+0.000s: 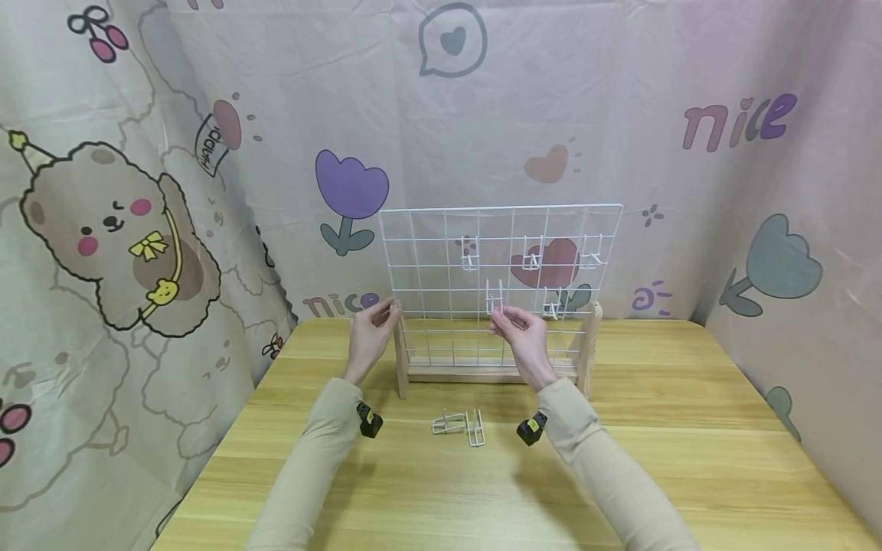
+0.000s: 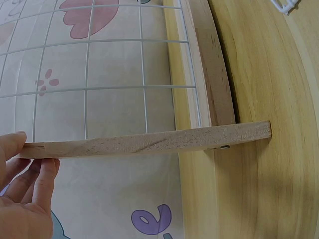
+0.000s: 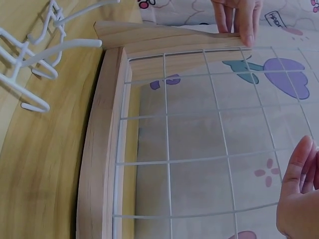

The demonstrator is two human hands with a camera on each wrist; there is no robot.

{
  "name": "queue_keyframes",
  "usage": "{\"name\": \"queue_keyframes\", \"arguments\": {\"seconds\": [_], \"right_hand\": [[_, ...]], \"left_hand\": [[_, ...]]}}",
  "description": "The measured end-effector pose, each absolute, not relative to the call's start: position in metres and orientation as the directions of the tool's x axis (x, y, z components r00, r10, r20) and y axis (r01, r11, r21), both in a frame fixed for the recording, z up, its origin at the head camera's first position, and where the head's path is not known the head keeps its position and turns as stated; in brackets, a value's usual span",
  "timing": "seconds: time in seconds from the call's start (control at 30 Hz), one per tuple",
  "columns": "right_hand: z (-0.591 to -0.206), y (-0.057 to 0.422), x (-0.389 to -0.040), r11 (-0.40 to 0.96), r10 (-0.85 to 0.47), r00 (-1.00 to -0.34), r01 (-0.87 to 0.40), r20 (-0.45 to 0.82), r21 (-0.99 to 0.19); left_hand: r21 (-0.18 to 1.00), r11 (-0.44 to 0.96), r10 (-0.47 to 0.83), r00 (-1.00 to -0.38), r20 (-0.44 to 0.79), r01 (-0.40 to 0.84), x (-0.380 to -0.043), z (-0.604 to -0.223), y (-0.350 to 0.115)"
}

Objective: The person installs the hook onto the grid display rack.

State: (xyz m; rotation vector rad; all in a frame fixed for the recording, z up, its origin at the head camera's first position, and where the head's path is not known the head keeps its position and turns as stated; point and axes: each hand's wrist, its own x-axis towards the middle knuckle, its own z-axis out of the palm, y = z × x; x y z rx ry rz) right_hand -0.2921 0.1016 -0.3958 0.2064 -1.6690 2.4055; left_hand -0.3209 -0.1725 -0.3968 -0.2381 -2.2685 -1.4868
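1. Fingers of the right hand [image 1: 527, 340] pinch a white wire hook [image 1: 494, 297] by its lower end, near the centre of the wire grid [image 1: 448, 290].
2. Held hook: long axis roughly upright, near parallel to the grid's vertical wires, two long wires pointing up. Lower end hidden by fingertips. Can't tell if it bears on a grid wire or sits just in front.
3. Left hand [image 1: 370, 337] grips the top of the left wooden upright [image 1: 402, 360] at the grid's left side. Left wrist view shows thumb on one face, fingers on the other; head view doesn't resolve that.
4. Right wrist view: right hand cut off at frame edge, held hook not readable there. Same view catches left fingertips on the upright.
5. Hung on the grid: three hooks [image 1: 531, 260] in a row above the held one, plus one hook [image 1: 552, 306] lower, to its right. Fine wire detail hard to make out.
6. In front of the grid, two loose hooks [image 1: 475, 428] lie close together on the table [image 1: 723, 459]. Right wrist view shows their bent prongs large but cropped; left wrist view has just a corner scrap.
7. Below the grid: wooden base bar [image 1: 475, 373]. Behind: printed curtain [image 1: 276, 191].
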Motion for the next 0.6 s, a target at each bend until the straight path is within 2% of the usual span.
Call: {"name": "queue_keyframes", "arguments": {"seconds": [0.6], "right_hand": [[-0.4012, 0.1029, -0.2948, -0.374, 0.076, -0.981, -0.196, 0.181, -0.906]], "left_hand": [[0.838, 0.41, -0.086, -0.899, 0.428, 0.36, -0.3214, -0.3965, -0.1723]]}}
